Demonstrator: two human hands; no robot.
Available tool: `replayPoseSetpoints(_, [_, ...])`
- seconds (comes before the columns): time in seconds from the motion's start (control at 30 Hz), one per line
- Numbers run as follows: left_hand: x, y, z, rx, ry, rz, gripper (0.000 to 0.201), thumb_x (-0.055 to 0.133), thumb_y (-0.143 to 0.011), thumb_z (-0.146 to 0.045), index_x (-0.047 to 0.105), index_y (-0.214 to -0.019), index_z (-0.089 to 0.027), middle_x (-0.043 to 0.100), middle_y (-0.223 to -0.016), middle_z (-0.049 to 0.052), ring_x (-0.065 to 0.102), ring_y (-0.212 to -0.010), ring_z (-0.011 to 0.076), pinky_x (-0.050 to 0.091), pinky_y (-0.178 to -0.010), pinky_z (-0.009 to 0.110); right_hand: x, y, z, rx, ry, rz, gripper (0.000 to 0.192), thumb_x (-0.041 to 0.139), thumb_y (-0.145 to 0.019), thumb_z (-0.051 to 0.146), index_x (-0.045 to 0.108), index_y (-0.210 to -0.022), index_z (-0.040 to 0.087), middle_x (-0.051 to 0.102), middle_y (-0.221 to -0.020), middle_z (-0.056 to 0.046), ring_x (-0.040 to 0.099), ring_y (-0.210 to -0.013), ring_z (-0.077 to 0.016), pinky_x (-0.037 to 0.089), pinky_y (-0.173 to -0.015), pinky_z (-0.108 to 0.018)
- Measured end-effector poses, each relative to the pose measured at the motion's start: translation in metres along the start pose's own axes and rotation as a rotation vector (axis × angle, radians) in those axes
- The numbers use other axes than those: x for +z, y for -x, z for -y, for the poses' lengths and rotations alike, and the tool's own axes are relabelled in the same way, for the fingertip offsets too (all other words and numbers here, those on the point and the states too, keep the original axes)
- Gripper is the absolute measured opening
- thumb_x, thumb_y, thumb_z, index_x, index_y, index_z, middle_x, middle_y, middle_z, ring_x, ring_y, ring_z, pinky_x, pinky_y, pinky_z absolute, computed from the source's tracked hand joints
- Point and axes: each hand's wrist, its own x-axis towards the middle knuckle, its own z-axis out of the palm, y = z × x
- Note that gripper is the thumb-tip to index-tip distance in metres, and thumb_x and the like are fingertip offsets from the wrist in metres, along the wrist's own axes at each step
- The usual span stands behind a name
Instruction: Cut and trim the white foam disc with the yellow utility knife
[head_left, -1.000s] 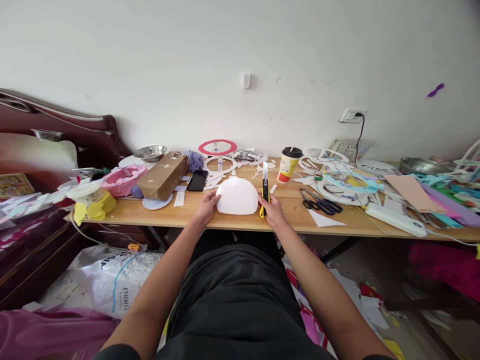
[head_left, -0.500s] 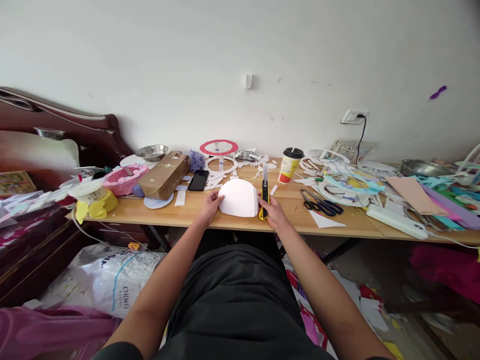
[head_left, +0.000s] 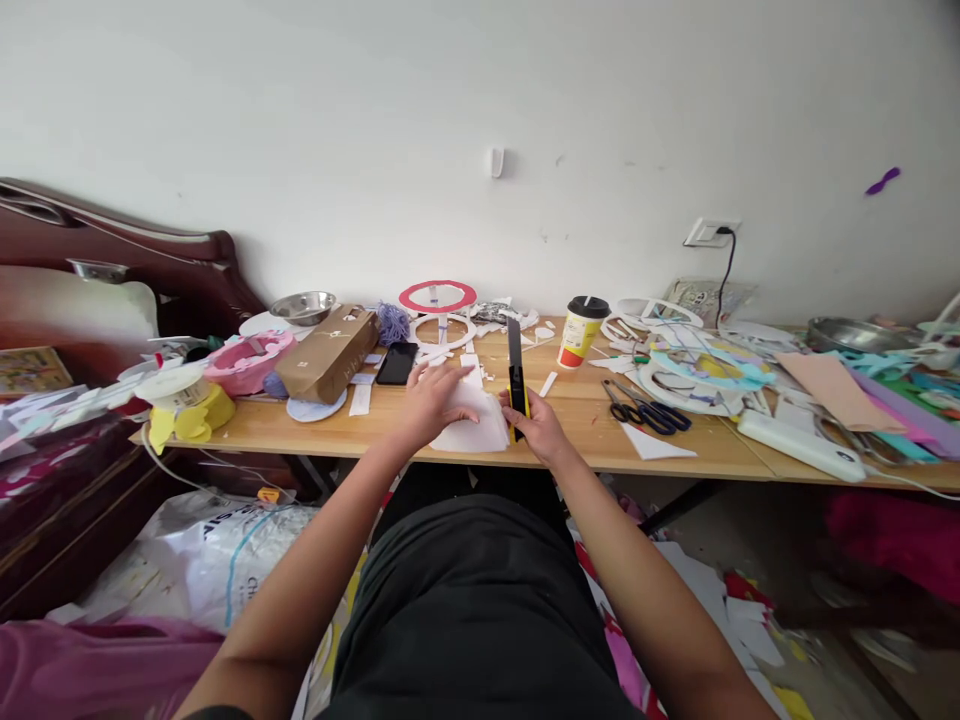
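Hands meet over the near edge of the wooden tabletop (head_left: 570, 440) in the head view, the only view here. The left hand (head_left: 433, 400) lies spread, palm down, on a white paper piece (head_left: 480, 430), pressing it flat against the wood near the front edge, right before the person's lap. The right hand (head_left: 538, 432) is closed around a yellow and black utility knife (head_left: 515, 385), which stands nearly upright, its upper end pointing away from the person, just beside the paper's right edge; whether the tip meets the paper cannot be told. Behind the left hand a black phone (head_left: 396, 362) lies flat next to a brown paper bag (head_left: 327, 354) on its side. Farther back a white ring stand with a red rim (head_left: 438, 298) stands near the wall, a purple tuft (head_left: 391, 322) beside it and a metal bowl (head_left: 303, 305) to the left. To the right of the knife stands a paper cup with a dark lid (head_left: 578, 331); black scissors (head_left: 649, 408) lie open beyond it, near a white triangle of paper (head_left: 654, 444). A pink round box (head_left: 241, 360) and a yellow roll holder (head_left: 186, 404) sit at the left end of the tabletop. Paper scraps litter the floor (head_left: 742, 610) below.
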Motion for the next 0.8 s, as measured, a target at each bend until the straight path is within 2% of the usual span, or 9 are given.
replayPoseSetpoints(0.07, [-0.005,0.000,-0.008,-0.012,0.010,0.134,0.042,0.075,-0.077,-0.047,0.067,-0.111,-0.025,0.068,-0.103,0.008,0.062,-0.102,0.0280,0.042,-0.094,0.038,0.004,0.001,0.009,-0.001,0.049,0.020,0.043,0.076,-0.073,0.050,0.067,-0.103,0.021,0.070,-0.092,-0.004,0.064,-0.082,-0.0200,0.052,-0.074,-0.032])
replayPoseSetpoints(0.17, [-0.004,0.004,-0.013,-0.008,-0.012,0.180,0.026,0.067,-0.083,-0.047,0.068,-0.093,-0.023,0.066,-0.088,0.006,0.062,-0.084,0.0232,0.044,-0.072,0.031,0.009,0.007,0.020,-0.011,0.131,-0.036,0.041,0.076,-0.072,0.051,0.068,-0.099,0.021,0.071,-0.091,-0.005,0.064,-0.081,-0.0208,0.052,-0.074,-0.032])
replayPoseSetpoints(0.3, [-0.004,0.007,-0.013,0.050,-0.180,0.162,0.021,0.065,-0.086,-0.043,0.068,-0.093,-0.024,0.064,-0.088,0.006,0.059,-0.085,0.0229,0.042,-0.076,0.031,0.011,0.035,0.036,-0.027,0.242,-0.312,0.042,0.054,-0.089,0.054,0.059,-0.116,0.021,0.067,-0.088,-0.005,0.060,-0.067,-0.0167,0.050,-0.064,-0.029])
replayPoseSetpoints(0.37, [-0.005,0.006,-0.013,0.048,-0.260,0.151,0.019,0.067,-0.085,-0.041,0.067,-0.093,-0.024,0.064,-0.088,0.006,0.059,-0.086,0.0231,0.041,-0.077,0.031,0.011,0.060,0.048,-0.010,0.312,-0.396,0.043,0.048,-0.093,0.052,0.055,-0.125,0.023,0.065,-0.080,-0.003,0.057,-0.056,-0.0152,0.048,-0.058,-0.028])
replayPoseSetpoints(0.4, [-0.005,0.005,-0.013,0.044,-0.303,0.150,0.017,0.067,-0.085,-0.040,0.067,-0.093,-0.024,0.064,-0.087,0.006,0.058,-0.086,0.0233,0.041,-0.076,0.031,0.012,0.073,0.055,0.010,0.360,-0.388,0.045,0.049,-0.093,0.050,0.053,-0.129,0.024,0.066,-0.079,-0.003,0.057,-0.052,-0.0149,0.048,-0.056,-0.028])
replayPoseSetpoints(0.5, [-0.003,0.004,-0.014,0.031,-0.414,0.155,0.013,0.067,-0.085,-0.035,0.067,-0.089,-0.023,0.064,-0.085,0.006,0.058,-0.085,0.0237,0.040,-0.073,0.031,0.016,0.109,0.073,0.101,0.573,-0.166,0.051,0.046,-0.095,0.044,0.044,-0.144,0.030,0.071,-0.079,-0.003,0.059,-0.043,-0.0152,0.051,-0.053,-0.029])
replayPoseSetpoints(0.57, [0.000,0.003,-0.015,0.032,-0.434,0.145,0.011,0.067,-0.085,-0.034,0.066,-0.085,-0.023,0.064,-0.083,0.007,0.057,-0.084,0.0235,0.040,-0.072,0.030,0.019,0.124,0.079,0.094,0.688,-0.083,0.051,0.042,-0.096,0.040,0.044,-0.146,0.030,0.073,-0.080,-0.004,0.062,-0.045,-0.0174,0.054,-0.057,-0.032])
replayPoseSetpoints(0.67, [0.002,0.001,-0.016,0.049,-0.444,0.147,0.011,0.065,-0.086,-0.034,0.066,-0.083,-0.023,0.064,-0.082,0.007,0.057,-0.083,0.0234,0.041,-0.073,0.030,0.022,0.130,0.081,0.061,0.794,-0.069,0.051,0.038,-0.097,0.038,0.046,-0.146,0.026,0.075,-0.080,-0.006,0.067,-0.052,-0.0204,0.056,-0.064,-0.034])
replayPoseSetpoints(0.8, [0.003,-0.004,-0.015,0.037,-0.423,0.191,0.012,0.063,-0.086,-0.036,0.067,-0.084,-0.024,0.065,-0.081,0.006,0.058,-0.083,0.0240,0.042,-0.075,0.031,0.022,0.123,0.081,0.076,0.827,-0.034,0.052,0.037,-0.097,0.038,0.045,-0.147,0.024,0.077,-0.084,-0.007,0.066,-0.050,-0.0200,0.055,-0.060,-0.032])
